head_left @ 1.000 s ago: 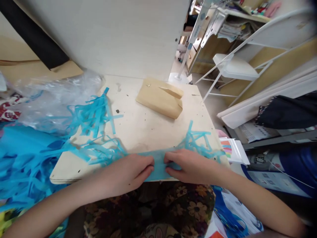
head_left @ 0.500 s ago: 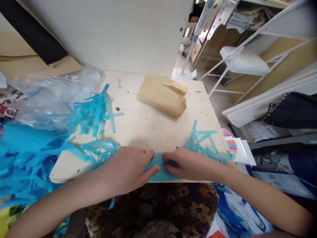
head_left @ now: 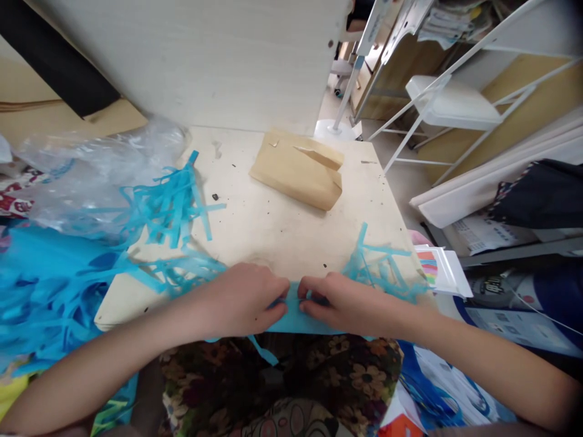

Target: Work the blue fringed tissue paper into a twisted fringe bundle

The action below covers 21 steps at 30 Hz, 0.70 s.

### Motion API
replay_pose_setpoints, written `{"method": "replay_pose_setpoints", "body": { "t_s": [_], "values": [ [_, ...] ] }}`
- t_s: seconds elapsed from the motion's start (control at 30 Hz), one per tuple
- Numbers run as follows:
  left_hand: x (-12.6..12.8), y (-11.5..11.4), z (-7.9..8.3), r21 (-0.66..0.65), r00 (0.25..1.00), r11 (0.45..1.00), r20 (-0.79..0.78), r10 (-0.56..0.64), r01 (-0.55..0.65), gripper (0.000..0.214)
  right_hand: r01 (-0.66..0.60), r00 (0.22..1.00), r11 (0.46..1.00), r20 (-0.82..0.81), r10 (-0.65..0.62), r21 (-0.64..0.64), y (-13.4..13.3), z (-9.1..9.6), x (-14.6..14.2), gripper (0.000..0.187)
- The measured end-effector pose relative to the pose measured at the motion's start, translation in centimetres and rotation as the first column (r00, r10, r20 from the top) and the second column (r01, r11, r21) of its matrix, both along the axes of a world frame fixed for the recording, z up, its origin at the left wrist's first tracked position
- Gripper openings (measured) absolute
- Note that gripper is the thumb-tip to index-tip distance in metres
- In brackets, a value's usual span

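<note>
A blue fringed sheet [head_left: 303, 321], thin like tissue paper, lies along the front edge of the table [head_left: 291, 243]. My left hand [head_left: 248, 300] is closed on its middle part, thumb against curled fingers. Close by on the right, my right hand [head_left: 325, 297] pinches the same sheet, with a small gap between the hands. Cut strips spread out beyond both hands: a loose tangle of blue strips [head_left: 376, 267] on the right and more strips [head_left: 182, 270] on the left. One strip hangs over the table edge above my lap.
A brown paper bag [head_left: 300, 173] lies toward the back of the table. Blue tassel strips [head_left: 175, 203] and clear plastic wrap [head_left: 104, 152] are at the left, beside a large blue fringed pile [head_left: 50, 285]. A white folding chair [head_left: 455, 103] stands at the right.
My left hand has turned inward and its thumb has drawn in against the fingers on the blue sheet. The right-hand strips have shifted slightly, and a strip now dangles at the front edge.
</note>
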<state>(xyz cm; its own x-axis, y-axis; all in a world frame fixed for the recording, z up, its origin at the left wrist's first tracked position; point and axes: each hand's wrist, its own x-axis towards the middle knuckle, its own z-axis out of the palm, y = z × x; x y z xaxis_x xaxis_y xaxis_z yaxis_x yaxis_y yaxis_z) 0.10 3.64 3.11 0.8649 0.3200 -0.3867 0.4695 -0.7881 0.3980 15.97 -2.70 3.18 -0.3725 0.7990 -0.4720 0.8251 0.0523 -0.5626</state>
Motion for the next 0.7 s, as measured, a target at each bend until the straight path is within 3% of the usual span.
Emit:
{"method": "replay_pose_setpoints", "body": {
  "t_s": [0.17,0.3,0.6,0.7],
  "values": [
    [0.6,0.7,-0.1,-0.027,0.999,1.000,-0.049,0.000,-0.001,0.030,0.051,0.996,0.998,0.071,-0.049,-0.025,-0.4,0.1,0.6,0.020],
    [0.8,0.8,-0.4,-0.026,0.999,1.000,-0.051,0.009,-0.011,0.031,0.023,0.989,0.999,0.148,-0.018,-0.029,-0.7,-0.1,2.1,0.021],
    [0.7,0.6,-0.3,-0.081,0.996,0.995,-0.072,0.051,-0.056,0.037,0.088,0.972,0.995,0.217,-0.095,0.043,-1.3,-1.2,4.1,0.024],
    [0.5,0.5,-0.3,-0.041,0.995,0.996,-0.069,0.078,-0.081,0.039,0.064,0.973,0.996,0.220,-0.075,0.058,-1.2,-1.7,4.2,0.025]
  ]
}}
